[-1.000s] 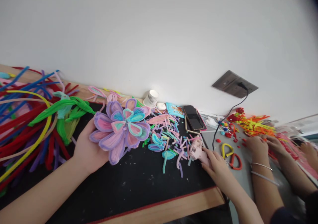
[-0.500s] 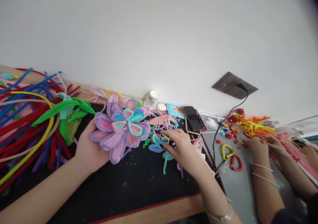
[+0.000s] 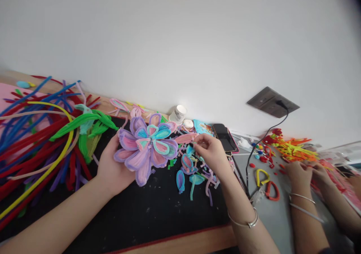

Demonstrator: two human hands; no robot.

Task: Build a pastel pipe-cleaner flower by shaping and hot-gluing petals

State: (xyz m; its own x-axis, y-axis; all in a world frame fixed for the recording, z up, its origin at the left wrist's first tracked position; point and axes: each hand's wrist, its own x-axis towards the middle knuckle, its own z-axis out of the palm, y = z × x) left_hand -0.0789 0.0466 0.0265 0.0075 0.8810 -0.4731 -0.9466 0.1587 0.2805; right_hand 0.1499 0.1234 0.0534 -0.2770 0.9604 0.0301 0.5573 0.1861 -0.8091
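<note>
Left hand [image 3: 113,169] cups the flower [image 3: 146,147] from its left side and underside, raised over the black mat [image 3: 146,216], face toward the viewer; the fingers are closed on it, though their tips are hidden behind the petals. Petals are fuzzy loops in purple, pink and teal, the smaller ones layered at the centre. Right hand [image 3: 211,152] is just right of the flower, thumb and index bent close together at a small blue petal [image 3: 189,149]; cannot tell whether they grip it. Below these fingers lie a blue-and-purple loop [image 3: 180,181] and a scatter of cut pieces [image 3: 209,179]. Handling, judged by look: the flower should be very light, soft at the surface, springy where wire stiffens the loops, not slippery. Outer petals probably bend out of shape under pressure; best hold is low, behind the centre, where the loops gather. The blue petal seems best pinched by its edge or base, lightly, to avoid flattening the pile. Far side of the counter [image 3: 183,242]: paper cup [image 3: 178,115]. Left: bundle of coloured stems [image 3: 34,137].
</note>
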